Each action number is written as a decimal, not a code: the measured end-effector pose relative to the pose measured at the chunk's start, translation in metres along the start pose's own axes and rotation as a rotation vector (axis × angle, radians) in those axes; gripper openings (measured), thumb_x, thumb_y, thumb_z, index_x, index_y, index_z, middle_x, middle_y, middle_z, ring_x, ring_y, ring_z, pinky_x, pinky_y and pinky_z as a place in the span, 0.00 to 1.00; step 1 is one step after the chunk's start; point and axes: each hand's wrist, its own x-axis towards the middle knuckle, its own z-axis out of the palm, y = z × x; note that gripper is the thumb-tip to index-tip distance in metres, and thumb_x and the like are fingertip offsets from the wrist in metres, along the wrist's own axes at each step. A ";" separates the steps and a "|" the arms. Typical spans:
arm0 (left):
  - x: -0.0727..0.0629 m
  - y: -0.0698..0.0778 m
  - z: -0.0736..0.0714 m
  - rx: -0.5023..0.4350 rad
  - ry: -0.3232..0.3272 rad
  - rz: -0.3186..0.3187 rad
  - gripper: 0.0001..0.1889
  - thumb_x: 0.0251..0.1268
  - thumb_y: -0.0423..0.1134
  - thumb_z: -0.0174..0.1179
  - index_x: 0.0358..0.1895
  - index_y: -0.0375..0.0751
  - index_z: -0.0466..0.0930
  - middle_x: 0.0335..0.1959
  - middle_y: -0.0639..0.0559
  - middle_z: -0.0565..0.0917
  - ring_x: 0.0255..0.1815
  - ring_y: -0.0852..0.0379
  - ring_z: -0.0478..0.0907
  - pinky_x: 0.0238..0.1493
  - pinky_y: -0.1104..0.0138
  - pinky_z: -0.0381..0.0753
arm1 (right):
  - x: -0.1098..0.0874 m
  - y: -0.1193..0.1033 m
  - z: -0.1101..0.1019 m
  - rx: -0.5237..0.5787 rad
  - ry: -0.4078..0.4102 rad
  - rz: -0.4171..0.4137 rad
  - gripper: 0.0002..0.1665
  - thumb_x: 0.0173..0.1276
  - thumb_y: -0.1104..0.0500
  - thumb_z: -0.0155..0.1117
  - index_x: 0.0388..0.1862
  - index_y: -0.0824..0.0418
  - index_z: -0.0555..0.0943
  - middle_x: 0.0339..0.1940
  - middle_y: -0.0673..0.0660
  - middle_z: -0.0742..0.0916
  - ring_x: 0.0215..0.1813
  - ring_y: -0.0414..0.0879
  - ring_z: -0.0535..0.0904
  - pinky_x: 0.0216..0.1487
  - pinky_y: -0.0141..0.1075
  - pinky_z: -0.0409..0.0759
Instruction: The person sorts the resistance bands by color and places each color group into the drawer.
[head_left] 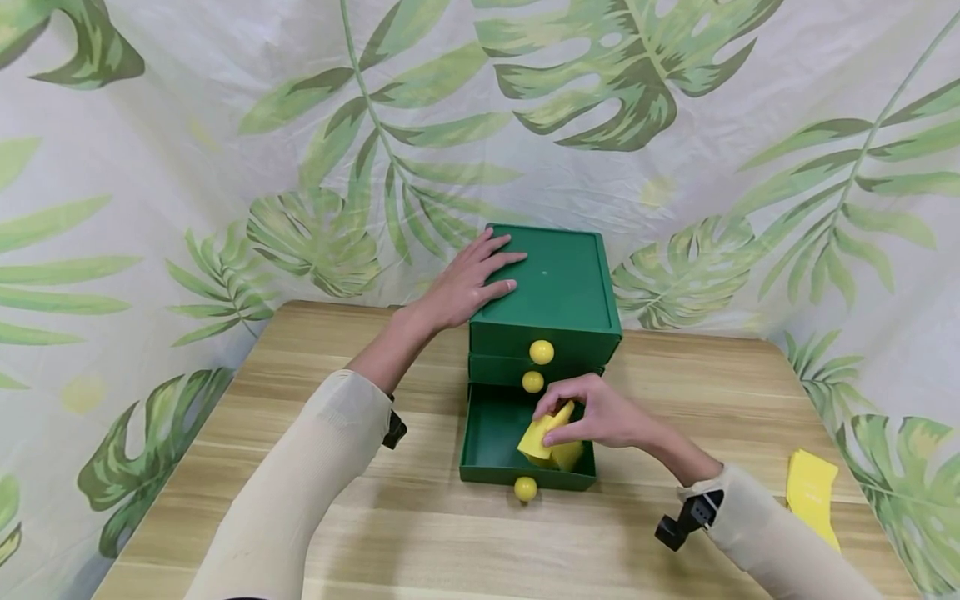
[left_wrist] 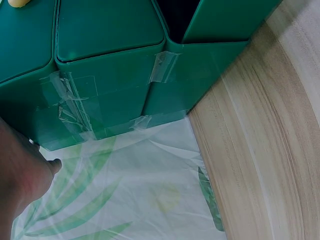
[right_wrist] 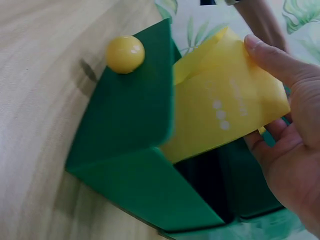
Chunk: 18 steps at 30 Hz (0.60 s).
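Observation:
A green three-drawer cabinet (head_left: 551,287) stands on the table with its bottom drawer (head_left: 487,442) pulled out. My left hand (head_left: 468,283) rests on the left part of the cabinet's top, fingers spread; the left wrist view catches only part of this hand (left_wrist: 22,172) beside the cabinet's taped side. Over the open drawer, my right hand (head_left: 588,410) pinches a folded yellow sheet (right_wrist: 230,100) with white print between thumb and fingers. The sheet's lower part dips inside the drawer, behind its front panel (right_wrist: 127,95).
A second yellow sheet (head_left: 813,496) lies at the table's right side, beside my right sleeve. Yellow ball knobs (head_left: 542,352) stick out from the drawer fronts. Behind the wooden table (head_left: 420,533) hangs a leaf-patterned cloth (head_left: 420,167).

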 end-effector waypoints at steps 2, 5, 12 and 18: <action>0.000 0.000 0.000 -0.001 0.002 0.000 0.29 0.85 0.55 0.50 0.82 0.51 0.67 0.87 0.45 0.53 0.90 0.46 0.34 0.86 0.45 0.39 | 0.003 0.004 0.006 -0.012 -0.005 -0.013 0.14 0.61 0.67 0.83 0.44 0.57 0.90 0.40 0.52 0.91 0.40 0.44 0.83 0.43 0.33 0.85; 0.000 0.000 -0.001 0.002 0.001 0.002 0.29 0.85 0.54 0.50 0.82 0.50 0.67 0.87 0.44 0.54 0.90 0.46 0.35 0.86 0.45 0.39 | 0.005 0.011 0.014 -0.031 -0.016 -0.016 0.14 0.61 0.64 0.83 0.45 0.57 0.90 0.40 0.52 0.91 0.40 0.44 0.82 0.43 0.34 0.85; -0.001 0.001 -0.002 -0.003 0.001 0.006 0.29 0.85 0.54 0.51 0.82 0.49 0.67 0.87 0.44 0.54 0.90 0.45 0.35 0.86 0.45 0.39 | 0.009 0.020 0.027 -0.180 -0.061 -0.019 0.15 0.64 0.59 0.82 0.49 0.58 0.90 0.45 0.51 0.92 0.45 0.42 0.86 0.49 0.39 0.88; -0.001 0.002 -0.002 -0.004 0.000 0.001 0.29 0.85 0.54 0.50 0.82 0.49 0.67 0.87 0.44 0.53 0.90 0.46 0.35 0.86 0.45 0.39 | 0.008 0.020 0.030 -0.289 -0.021 -0.044 0.22 0.62 0.60 0.84 0.54 0.62 0.88 0.52 0.54 0.91 0.56 0.47 0.88 0.56 0.52 0.87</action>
